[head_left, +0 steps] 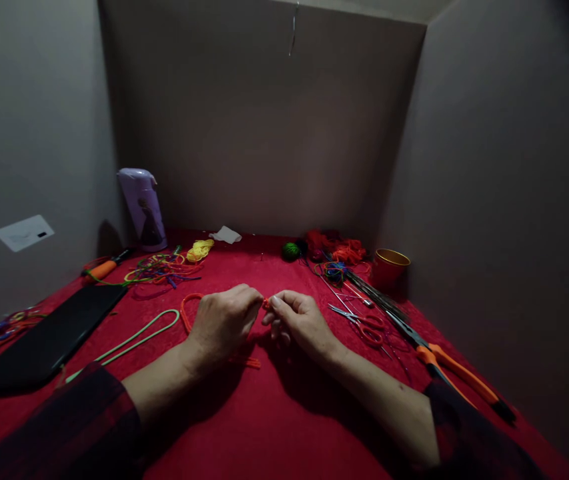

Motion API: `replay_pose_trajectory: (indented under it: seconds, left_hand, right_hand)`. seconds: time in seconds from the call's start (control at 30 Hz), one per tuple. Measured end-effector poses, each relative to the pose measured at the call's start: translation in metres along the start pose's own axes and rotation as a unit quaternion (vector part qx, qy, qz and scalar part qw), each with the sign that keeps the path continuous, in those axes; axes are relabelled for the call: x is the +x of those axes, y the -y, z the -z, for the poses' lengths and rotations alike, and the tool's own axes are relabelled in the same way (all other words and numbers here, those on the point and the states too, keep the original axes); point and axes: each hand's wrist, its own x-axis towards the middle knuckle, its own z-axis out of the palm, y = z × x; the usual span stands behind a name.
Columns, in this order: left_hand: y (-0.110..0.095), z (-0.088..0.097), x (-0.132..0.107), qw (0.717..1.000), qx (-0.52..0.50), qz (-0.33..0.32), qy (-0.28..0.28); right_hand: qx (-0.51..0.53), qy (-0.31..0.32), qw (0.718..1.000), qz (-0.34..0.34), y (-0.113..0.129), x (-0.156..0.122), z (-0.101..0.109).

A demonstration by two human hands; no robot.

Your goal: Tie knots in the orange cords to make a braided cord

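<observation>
Over the middle of the red cloth, my left hand and my right hand meet, fingertips nearly touching. Both pinch a small bright orange piece of yarn between thumb and forefinger. Whether it is knotted or looped there is too small to tell. Left of my left hand, an orange cord curves out in a loop, and an orange cord end lies below that hand. The part between them is hidden behind the hand. A pale green cord, bent double, rests on the cloth to the left.
Red-handled scissors and orange-handled pliers lie at right, near thin metal rods, tangled yarn and a red cup. At left are a black flat slab, coloured threads and a purple flask.
</observation>
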Motion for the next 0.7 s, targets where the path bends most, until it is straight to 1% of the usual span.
replay_pose_trajectory:
  seconds: [0.1, 0.23, 0.37, 0.6, 0.7]
  left_hand:
    - [-0.0006, 0.0003, 0.0002, 1.0, -0.011, 0.002, 0.002]
    - [-0.0009, 0.001, 0.0007, 0.999, -0.04, 0.005, 0.011]
    - [-0.0003, 0.0009, 0.0015, 0.998, -0.063, 0.003, 0.011]
    - [0.0, 0.0006, 0.0008, 0.996, -0.083, 0.007, 0.005]
    - [0.0, 0.0007, 0.0005, 0.996, -0.085, 0.006, 0.007]
  right_hand:
    - [-0.005, 0.003, 1.0, -0.011, -0.0009, -0.0001, 0.0004]
    - [-0.015, 0.001, 1.0, 0.001, 0.0002, 0.0001, 0.001]
    - [-0.028, -0.002, 1.0, -0.004, 0.0032, -0.0002, 0.0016]
    - [0.046, 0.024, 0.998, -0.039, 0.0024, -0.0008, 0.0031]
    - [0.041, 0.024, 0.998, -0.038, 0.0025, -0.0002, 0.0031]
